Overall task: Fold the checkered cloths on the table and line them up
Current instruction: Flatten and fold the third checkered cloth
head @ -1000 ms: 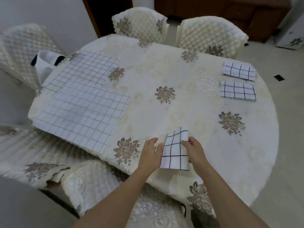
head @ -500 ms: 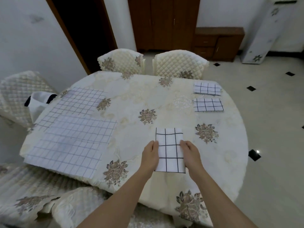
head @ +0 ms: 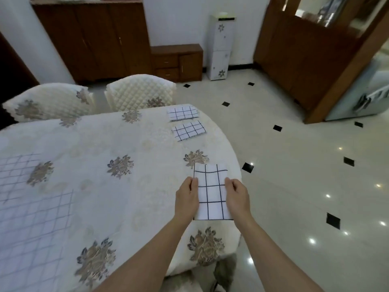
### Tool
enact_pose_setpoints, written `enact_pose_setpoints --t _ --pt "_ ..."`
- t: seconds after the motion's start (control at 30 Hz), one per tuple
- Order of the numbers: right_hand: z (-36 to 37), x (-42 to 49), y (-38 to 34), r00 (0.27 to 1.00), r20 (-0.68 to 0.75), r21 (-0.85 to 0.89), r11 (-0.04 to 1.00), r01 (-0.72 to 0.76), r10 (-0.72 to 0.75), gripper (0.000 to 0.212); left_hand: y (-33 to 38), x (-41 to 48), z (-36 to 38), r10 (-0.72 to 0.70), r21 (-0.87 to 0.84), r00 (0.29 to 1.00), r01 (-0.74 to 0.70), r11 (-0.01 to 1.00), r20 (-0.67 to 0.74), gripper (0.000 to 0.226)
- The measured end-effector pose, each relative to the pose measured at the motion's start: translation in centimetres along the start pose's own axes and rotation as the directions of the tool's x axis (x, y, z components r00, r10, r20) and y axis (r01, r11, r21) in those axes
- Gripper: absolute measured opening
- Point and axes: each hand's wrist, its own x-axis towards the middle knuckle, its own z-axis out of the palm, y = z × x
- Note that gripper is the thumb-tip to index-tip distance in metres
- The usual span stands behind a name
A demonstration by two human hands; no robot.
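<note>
A folded white cloth with a black grid (head: 211, 191) is held between both hands over the right side of the table (head: 101, 148). My left hand (head: 187, 198) pinches its left edge and my right hand (head: 237, 196) pinches its right edge. Two more folded checkered cloths lie in a row at the far right of the table, one (head: 188, 130) nearer and one (head: 182, 112) behind it. Unfolded checkered cloths (head: 31, 205) lie spread flat at the left, partly cut off by the frame.
The round table has a cream floral tablecloth. Two quilted chairs (head: 140, 92) stand at its far side. The table's right edge drops to a glossy tiled floor (head: 294, 165). Wooden cabinets (head: 94, 39) line the back wall.
Both hands have carried the folded cloth to the right, toward the two folded cloths. The view has swung right and up, so the unfolded cloths now sit at the left edge.
</note>
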Motion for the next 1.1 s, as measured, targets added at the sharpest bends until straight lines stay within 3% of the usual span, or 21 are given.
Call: enact_pose_setpoints --t 0.23,0.6,1.1 --pt "-5.0 -0.6 2.2 0.987 -0.157 -0.058 0.998 -0.034 0.024 0.027 1.5 -1.7 4.4 0.072 0.029 0.987 -0.077 0.997 0.142 0.039" --pt "-11.3 1.4 6.1 0.948 -0.317 -0.123 0.991 -0.055 0.013 0.028 2.9 -1.7 12.4 0.128 0.082 0.958 -0.153 0.985 0.257 0.037" --pt "-24.5 19.2 8.5 0.965 -0.257 -0.050 0.996 -0.071 0.056 0.029 10.9 5.8 31.3 0.103 0.196 0.973 -0.144 0.970 0.206 0.037"
